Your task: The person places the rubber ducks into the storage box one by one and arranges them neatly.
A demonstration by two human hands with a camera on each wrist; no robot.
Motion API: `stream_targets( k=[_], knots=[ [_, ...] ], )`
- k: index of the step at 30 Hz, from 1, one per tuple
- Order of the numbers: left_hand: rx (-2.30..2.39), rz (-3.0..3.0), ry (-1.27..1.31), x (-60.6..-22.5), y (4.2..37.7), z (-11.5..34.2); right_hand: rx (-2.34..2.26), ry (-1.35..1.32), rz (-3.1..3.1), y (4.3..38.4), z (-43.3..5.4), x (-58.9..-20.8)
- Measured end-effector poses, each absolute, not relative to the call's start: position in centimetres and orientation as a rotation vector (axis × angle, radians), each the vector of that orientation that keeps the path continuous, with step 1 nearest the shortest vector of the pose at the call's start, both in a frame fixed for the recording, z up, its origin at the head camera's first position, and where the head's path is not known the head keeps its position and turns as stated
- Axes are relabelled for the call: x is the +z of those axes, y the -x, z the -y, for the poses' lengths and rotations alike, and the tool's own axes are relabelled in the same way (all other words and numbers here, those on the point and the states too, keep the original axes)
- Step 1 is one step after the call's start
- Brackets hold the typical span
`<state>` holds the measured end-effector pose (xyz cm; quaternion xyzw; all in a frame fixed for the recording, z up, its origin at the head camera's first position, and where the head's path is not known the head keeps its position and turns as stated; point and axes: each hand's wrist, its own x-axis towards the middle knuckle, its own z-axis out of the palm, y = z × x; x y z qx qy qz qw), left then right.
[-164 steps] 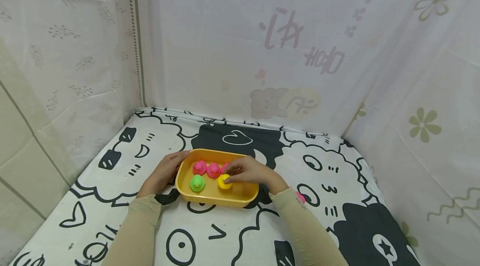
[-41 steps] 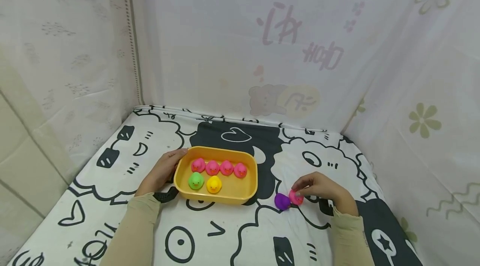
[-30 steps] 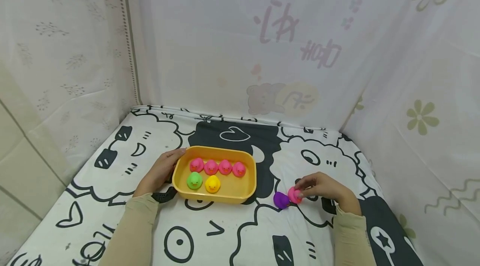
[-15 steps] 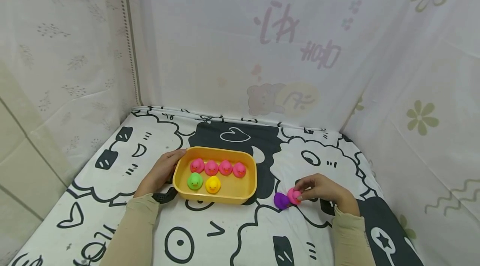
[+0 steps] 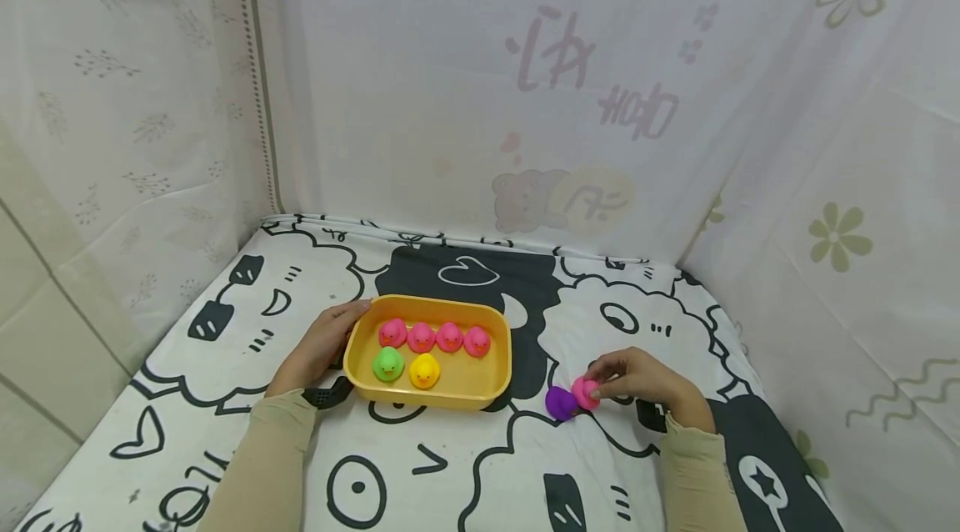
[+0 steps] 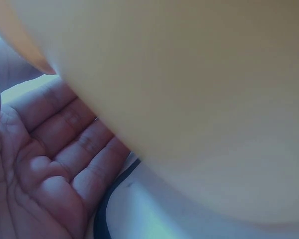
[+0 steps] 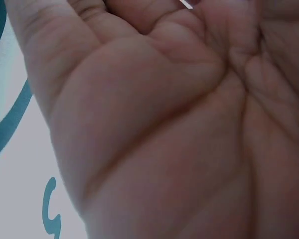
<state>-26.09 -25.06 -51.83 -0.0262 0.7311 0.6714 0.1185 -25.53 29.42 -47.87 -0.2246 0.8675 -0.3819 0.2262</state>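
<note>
A yellow tray (image 5: 427,400) lies on the patterned cloth, its left end held by my left hand (image 5: 324,344). In the left wrist view, the thumb is at the rim and the fingers (image 6: 70,124) lie along the outer wall. Inside are several pink rubber ducks (image 5: 422,338) in a back row, with a green duck (image 5: 387,364) and a yellow duck (image 5: 424,371) in front. Right of the tray, my right hand (image 5: 645,378) pinches a pink duck (image 5: 583,392) at cloth level. A purple round toy (image 5: 559,404) touches that duck's left side. The right wrist view shows mostly palm.
A white cloth (image 5: 442,490) with black cartoon drawings covers the surface. Pale printed curtains (image 5: 420,98) hang behind and on both sides. A black band (image 5: 328,394) shows at the left wrist.
Earlier my right hand was in the tray at the yellow duck, which now sits nearer the green one. That hand has moved right to a pink duck on the cloth. Recently little has moved.
</note>
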Motion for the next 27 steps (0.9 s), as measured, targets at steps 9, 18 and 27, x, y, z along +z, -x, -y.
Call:
stream_targets(
  k=[9, 18, 27],
  knots=[
    [1.978, -2.135, 0.054, -51.8, 25.9, 25.2, -1.081, 0.538, -2.452, 25.6, -29.3, -47.8],
    [1.989, -2.129, 0.065, -51.9, 26.0, 24.9, -1.106, 0.57, -2.47, 25.5, -29.2, -47.8],
    [1.991, -2.124, 0.059, -52.0, 26.0, 25.0, -1.233, 0.556, -2.564, 25.7, -28.2, -47.6]
  ],
)
